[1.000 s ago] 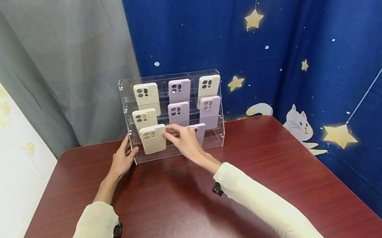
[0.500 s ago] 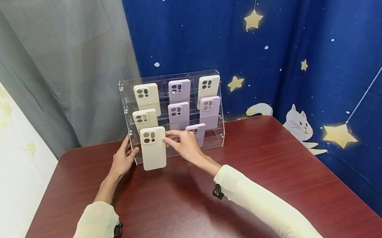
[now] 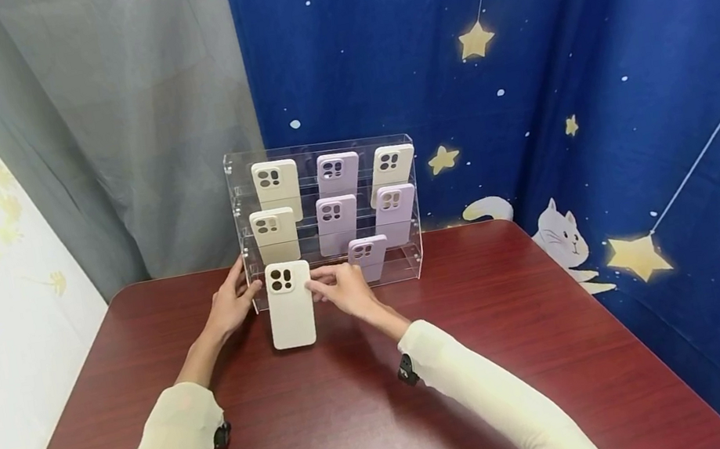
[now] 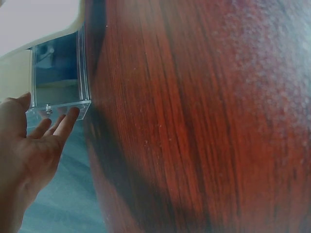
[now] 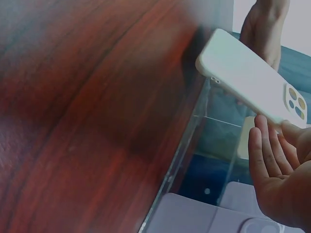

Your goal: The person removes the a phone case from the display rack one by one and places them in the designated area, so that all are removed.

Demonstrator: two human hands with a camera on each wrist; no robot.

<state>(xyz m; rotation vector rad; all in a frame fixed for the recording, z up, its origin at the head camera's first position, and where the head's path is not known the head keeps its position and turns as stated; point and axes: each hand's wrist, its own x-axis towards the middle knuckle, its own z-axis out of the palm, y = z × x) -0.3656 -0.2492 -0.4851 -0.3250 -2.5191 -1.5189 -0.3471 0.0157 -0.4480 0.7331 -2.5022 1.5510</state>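
Note:
My right hand (image 3: pixel 348 290) pinches a cream phone case (image 3: pixel 293 315) by its right edge, near the camera cutouts. The case stands upright in front of the stand's bottom tier, its lower end over the tabletop. In the right wrist view, thumb and fingertips meet at the edge of the case (image 5: pixel 248 80). My left hand (image 3: pixel 230 302) holds the left side panel of the clear acrylic display stand (image 3: pixel 337 284). The left wrist view has the fingers of the left hand (image 4: pixel 36 153) along the panel's outside, thumb on the other side.
Cream and lilac phone cases fill the two upper tiers, among them a lilac case (image 3: pixel 339 228) in the middle. Another lilac case (image 3: pixel 369 259) leans on the bottom tier, right of my right hand. Behind the reddish-brown table (image 3: pixel 337 427) hang grey and blue curtains (image 3: pixel 372 40).
My right hand has drawn the cream case off the bottom tier, down and toward me, so the whole case now shows. The left hand keeps its place on the stand.

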